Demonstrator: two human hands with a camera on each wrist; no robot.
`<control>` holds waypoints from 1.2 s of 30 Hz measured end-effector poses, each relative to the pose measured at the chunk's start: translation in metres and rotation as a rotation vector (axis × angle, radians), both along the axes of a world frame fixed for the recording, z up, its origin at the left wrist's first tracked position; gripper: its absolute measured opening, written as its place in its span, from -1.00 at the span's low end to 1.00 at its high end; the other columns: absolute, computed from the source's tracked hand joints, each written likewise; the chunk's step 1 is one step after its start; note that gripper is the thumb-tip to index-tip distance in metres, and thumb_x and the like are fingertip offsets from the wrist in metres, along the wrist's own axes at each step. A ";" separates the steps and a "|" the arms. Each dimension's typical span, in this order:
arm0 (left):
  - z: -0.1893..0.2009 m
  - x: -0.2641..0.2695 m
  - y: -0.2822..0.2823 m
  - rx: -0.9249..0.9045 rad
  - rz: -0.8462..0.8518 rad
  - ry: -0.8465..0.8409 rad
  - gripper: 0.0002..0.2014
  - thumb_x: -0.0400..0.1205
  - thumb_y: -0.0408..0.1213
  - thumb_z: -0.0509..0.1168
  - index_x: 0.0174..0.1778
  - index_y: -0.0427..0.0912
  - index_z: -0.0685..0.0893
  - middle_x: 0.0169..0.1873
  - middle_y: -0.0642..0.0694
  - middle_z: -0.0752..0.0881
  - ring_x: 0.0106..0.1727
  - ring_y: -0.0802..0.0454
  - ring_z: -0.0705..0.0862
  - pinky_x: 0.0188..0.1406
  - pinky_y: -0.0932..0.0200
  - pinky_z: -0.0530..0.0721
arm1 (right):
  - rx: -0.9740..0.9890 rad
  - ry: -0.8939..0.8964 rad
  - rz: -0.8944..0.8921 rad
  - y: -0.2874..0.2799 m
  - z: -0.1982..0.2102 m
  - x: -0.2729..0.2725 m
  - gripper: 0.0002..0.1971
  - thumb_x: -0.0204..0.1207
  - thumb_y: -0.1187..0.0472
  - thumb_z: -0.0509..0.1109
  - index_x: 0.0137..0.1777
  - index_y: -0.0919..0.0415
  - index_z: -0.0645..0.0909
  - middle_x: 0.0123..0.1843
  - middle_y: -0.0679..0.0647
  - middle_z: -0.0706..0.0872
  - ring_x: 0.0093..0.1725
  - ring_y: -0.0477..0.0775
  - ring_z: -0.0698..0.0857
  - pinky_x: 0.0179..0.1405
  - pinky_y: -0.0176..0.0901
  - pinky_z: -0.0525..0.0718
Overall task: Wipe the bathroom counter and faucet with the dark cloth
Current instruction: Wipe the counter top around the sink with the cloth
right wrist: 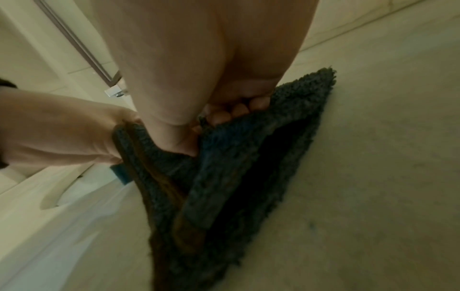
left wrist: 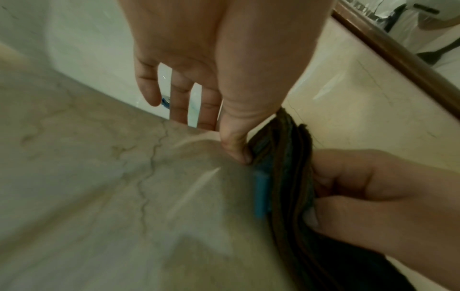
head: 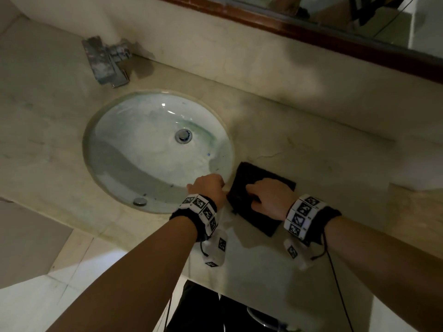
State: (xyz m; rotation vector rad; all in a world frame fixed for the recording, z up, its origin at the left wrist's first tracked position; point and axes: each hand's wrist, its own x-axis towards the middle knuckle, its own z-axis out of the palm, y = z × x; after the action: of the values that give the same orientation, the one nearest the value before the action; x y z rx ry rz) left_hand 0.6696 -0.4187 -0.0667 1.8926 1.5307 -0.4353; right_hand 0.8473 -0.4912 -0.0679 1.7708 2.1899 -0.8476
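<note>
The dark cloth lies folded on the beige marble counter, just right of the sink. My right hand sits on top of it, fingers curled into the fluffy folds and gripping them. My left hand is at the cloth's left edge by the sink rim. Its thumb presses against the raised layers of the cloth, its other fingers hang straight over the basin, and the index finger is hidden. The tarnished metal faucet stands far left at the back, away from both hands.
The round white sink with its drain fills the left middle of the counter. A backsplash and wood-framed mirror run along the back. The counter's front edge is close below my wrists. A blue tag sticks out of the cloth.
</note>
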 end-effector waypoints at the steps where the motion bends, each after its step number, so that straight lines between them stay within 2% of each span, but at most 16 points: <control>1: -0.001 0.000 0.000 0.003 0.002 0.002 -0.82 0.54 -0.20 0.30 0.03 0.02 0.69 0.03 -0.07 0.71 0.17 -0.18 0.64 0.26 -0.14 0.44 | 0.000 0.014 -0.013 0.001 -0.001 0.001 -0.85 0.55 0.01 0.28 -0.02 0.07 0.49 -0.21 -0.01 0.53 -0.16 0.09 0.58 -0.26 -0.01 0.55; 5: -0.002 0.000 0.001 0.017 0.017 -0.014 -0.92 0.54 -0.14 0.30 -0.10 0.00 0.66 -0.05 -0.09 0.72 0.11 -0.19 0.66 0.24 -0.16 0.50 | 0.034 0.059 -0.106 0.022 -0.004 0.004 -0.84 0.55 0.05 0.28 -0.17 0.07 0.39 -0.29 -0.01 0.53 -0.28 0.06 0.55 -0.37 -0.03 0.51; 8: -0.003 0.000 0.001 0.017 0.010 -0.015 -0.79 0.55 0.05 0.37 -0.08 -0.01 0.66 -0.02 -0.07 0.72 0.13 -0.17 0.64 0.28 -0.18 0.48 | 0.077 0.093 -0.184 0.056 -0.005 0.008 -0.85 0.55 0.09 0.33 -0.14 0.13 0.46 -0.28 0.06 0.59 -0.28 0.11 0.59 -0.36 -0.01 0.55; 11: -0.005 -0.001 0.001 0.022 -0.007 -0.009 -0.70 0.53 0.12 0.39 0.00 0.00 0.66 0.02 -0.04 0.70 0.17 -0.15 0.62 0.31 -0.18 0.45 | 0.116 0.126 -0.245 0.091 -0.004 0.013 -0.84 0.58 0.12 0.32 -0.07 0.22 0.51 -0.30 0.08 0.58 -0.33 0.07 0.54 -0.49 -0.14 0.33; 13: -0.006 -0.001 0.002 0.021 -0.010 -0.008 -0.69 0.54 0.12 0.39 0.04 0.00 0.66 0.05 -0.04 0.70 0.19 -0.16 0.61 0.30 -0.18 0.44 | 0.117 0.103 -0.277 0.113 -0.002 0.014 -0.86 0.60 0.10 0.30 -0.05 0.18 0.49 -0.31 0.02 0.53 -0.33 0.02 0.50 -0.51 -0.18 0.27; 17: -0.009 -0.002 0.002 0.019 0.012 -0.023 -0.68 0.53 0.13 0.40 0.08 0.02 0.67 0.08 -0.03 0.70 0.22 -0.15 0.61 0.35 -0.21 0.43 | 0.130 0.068 -0.364 0.150 -0.002 0.015 -0.85 0.60 0.08 0.29 -0.01 0.17 0.51 -0.26 0.06 0.56 -0.25 0.08 0.55 -0.48 -0.18 0.31; 20: -0.012 -0.005 0.001 0.016 0.044 -0.052 -0.68 0.52 0.13 0.40 0.07 0.03 0.66 0.07 -0.02 0.70 0.20 -0.14 0.61 0.36 -0.24 0.44 | 0.104 0.060 -0.406 0.163 -0.003 0.015 -0.81 0.58 0.03 0.29 -0.01 0.15 0.52 -0.22 0.08 0.61 -0.25 0.09 0.58 -0.36 -0.14 0.41; 22: -0.016 -0.007 0.000 0.006 0.058 -0.083 -0.68 0.50 0.14 0.40 0.05 0.04 0.66 0.04 -0.02 0.70 0.16 -0.13 0.63 0.31 -0.25 0.51 | 0.099 0.062 -0.403 0.160 -0.002 0.016 -0.82 0.59 0.02 0.30 -0.03 0.14 0.52 -0.22 0.07 0.60 -0.26 0.08 0.58 -0.35 -0.14 0.39; 25: -0.019 -0.007 -0.001 -0.010 0.081 -0.098 -0.67 0.46 0.17 0.39 0.02 0.07 0.66 0.00 0.01 0.70 0.10 -0.12 0.65 0.25 -0.24 0.57 | 0.100 0.065 -0.376 0.141 0.001 0.014 -0.84 0.59 0.03 0.29 -0.07 0.12 0.49 -0.27 0.05 0.56 -0.32 0.02 0.52 -0.45 -0.17 0.30; 30: -0.010 -0.005 -0.001 -0.008 0.065 -0.056 -0.67 0.44 0.17 0.41 -0.01 0.07 0.67 0.02 -0.02 0.72 0.12 -0.14 0.66 0.27 -0.23 0.56 | 0.120 0.106 -0.253 0.080 0.001 0.008 -0.82 0.57 0.11 0.32 -0.16 0.17 0.44 -0.33 0.08 0.54 -0.30 0.14 0.57 -0.49 -0.14 0.26; 33: -0.001 -0.001 0.001 0.015 0.048 -0.006 -0.69 0.46 0.15 0.40 -0.09 -0.01 0.69 -0.03 -0.06 0.74 0.10 -0.17 0.68 0.27 -0.19 0.54 | 0.086 0.074 -0.236 0.047 0.005 0.007 -0.83 0.53 0.11 0.34 -0.20 0.15 0.44 -0.35 0.07 0.54 -0.32 0.12 0.55 -0.48 -0.13 0.26; 36: 0.004 0.004 0.000 0.028 0.062 0.001 -0.63 0.46 0.21 0.38 -0.12 -0.05 0.74 -0.12 -0.08 0.75 0.01 -0.18 0.70 0.26 -0.17 0.54 | 0.038 0.069 -0.239 0.022 0.008 0.009 -0.81 0.52 0.09 0.33 -0.24 0.09 0.41 -0.37 0.04 0.53 -0.34 0.10 0.54 -0.45 -0.12 0.33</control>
State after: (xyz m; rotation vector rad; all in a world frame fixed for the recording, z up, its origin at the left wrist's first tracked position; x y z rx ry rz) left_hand 0.6732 -0.4183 -0.0630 1.8605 1.5994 -0.3897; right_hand 0.8561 -0.4694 -0.0594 2.0822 2.0753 -0.9359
